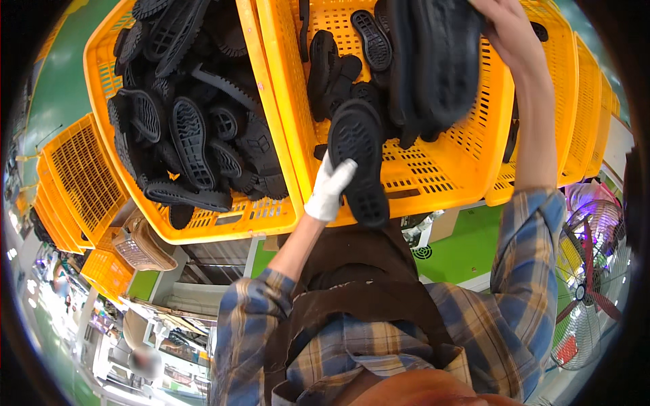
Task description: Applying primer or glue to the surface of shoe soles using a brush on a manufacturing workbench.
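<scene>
Left hand (330, 186), white-gloved, pinches a black sole (357, 145) upright above the near rim of the middle yellow crate (467, 159). Right hand (506, 30), bare, grips larger dark soles (447, 61) by their edge, over that crate's right half. Left of the crate, a second crate (223, 235) contains heaped soles (193, 139).

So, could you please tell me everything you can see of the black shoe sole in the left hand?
The black, elongated, rubber-looking shoe sole has a wide, rounded, patterned upper end and a narrower lower end with small recesses. Its patterned face meets the camera; it runs roughly lengthwise up the picture. The white-gloved left hand grips its left edge. Its lower end overlaps the yellow plastic crate; contact there is unclear.
</scene>
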Demonstrator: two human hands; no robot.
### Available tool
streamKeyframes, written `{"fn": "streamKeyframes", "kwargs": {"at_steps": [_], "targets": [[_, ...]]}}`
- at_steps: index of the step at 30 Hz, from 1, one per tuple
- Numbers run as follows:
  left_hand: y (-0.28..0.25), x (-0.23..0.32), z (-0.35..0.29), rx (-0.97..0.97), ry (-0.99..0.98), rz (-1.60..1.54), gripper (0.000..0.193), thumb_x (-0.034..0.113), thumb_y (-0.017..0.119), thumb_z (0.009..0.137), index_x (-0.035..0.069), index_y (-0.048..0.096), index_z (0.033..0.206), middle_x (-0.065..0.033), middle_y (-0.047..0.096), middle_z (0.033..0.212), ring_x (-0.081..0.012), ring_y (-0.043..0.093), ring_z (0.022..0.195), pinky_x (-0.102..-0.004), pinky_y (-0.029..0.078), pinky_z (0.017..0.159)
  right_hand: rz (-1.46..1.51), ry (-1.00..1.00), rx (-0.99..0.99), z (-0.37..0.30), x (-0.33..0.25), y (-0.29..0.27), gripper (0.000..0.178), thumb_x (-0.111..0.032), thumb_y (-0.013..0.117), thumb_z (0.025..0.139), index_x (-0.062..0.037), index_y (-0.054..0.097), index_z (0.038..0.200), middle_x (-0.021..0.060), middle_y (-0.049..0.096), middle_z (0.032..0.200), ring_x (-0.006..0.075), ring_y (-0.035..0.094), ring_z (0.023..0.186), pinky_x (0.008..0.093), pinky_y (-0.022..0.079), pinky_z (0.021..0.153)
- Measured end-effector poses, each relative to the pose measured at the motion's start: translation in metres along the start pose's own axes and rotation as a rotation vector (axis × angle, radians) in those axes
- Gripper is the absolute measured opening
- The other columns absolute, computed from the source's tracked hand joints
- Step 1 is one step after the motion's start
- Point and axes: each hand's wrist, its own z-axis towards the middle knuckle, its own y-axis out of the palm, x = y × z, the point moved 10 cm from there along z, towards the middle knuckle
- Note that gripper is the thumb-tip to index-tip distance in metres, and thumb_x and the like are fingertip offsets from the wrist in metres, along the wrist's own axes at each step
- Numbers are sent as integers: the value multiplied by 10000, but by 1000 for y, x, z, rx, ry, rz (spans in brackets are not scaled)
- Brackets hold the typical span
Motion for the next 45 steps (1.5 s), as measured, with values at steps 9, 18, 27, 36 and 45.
{"fn": "streamKeyframes", "kwargs": {"at_steps": [9, 18, 27, 36, 45], "targets": [[5, 25, -53, -187, -5, -187, 972, 627, 594, 755, 63, 195, 1439, -112, 276, 1465, -268, 310, 1330, -401, 243, 1113, -315, -71, -128, -32, 54, 92, 369, -278, 516, 918, -68, 554, 1219, 40, 593, 1037, 123, 570, 899, 244, 454, 768], [-86, -39, -94, -85, -52, -897, 581, 348, 562, 895, 87, 362, 1375, -123, 423, 1365, -277, 444, 1221, -415, 356, 1058, -1199, -287, -89, 179, 322, 171, 292, -98, 485, 827, -6, 558, 1095, 222, 505, 1140, 391, 501, 1029, 434, 443, 880], [-83, -47, -92, -416, 1, -1427, 487, 307, 471, 946, 82, 375, 1367, -120, 431, 1361, -263, 457, 1209, -405, 372, 1044, -1797, -594, -238, 212, 290, 107, 200, -158, 511, 797, -54, 598, 945, 121, 584, 967, 286, 550, 945, 380, 460, 788], [-141, -144, -124, 263, -348, -1113, 452, 235, 453, 960, 66, 365, 1369, -105, 436, 1357, -224, 459, 1204, -366, 381, 1026, -2081, -685, -1301, 144, 341, 107, 196, -282, 610, 756, -218, 587, 940, 28, 566, 961, 235, 524, 887, 379, 411, 731], [-98, -103, -104, -83, -215, -1555, 407, 248, 483, 953, 89, 442, 1325, -76, 516, 1272, -182, 529, 1114, -311, 447, 926, -2233, -677, -1283, 123, 413, 101, 564, -450, 832, 451, -277, 674, 964, -89, 550, 1053, 159, 402, 1155, 329, 325, 941]]}}
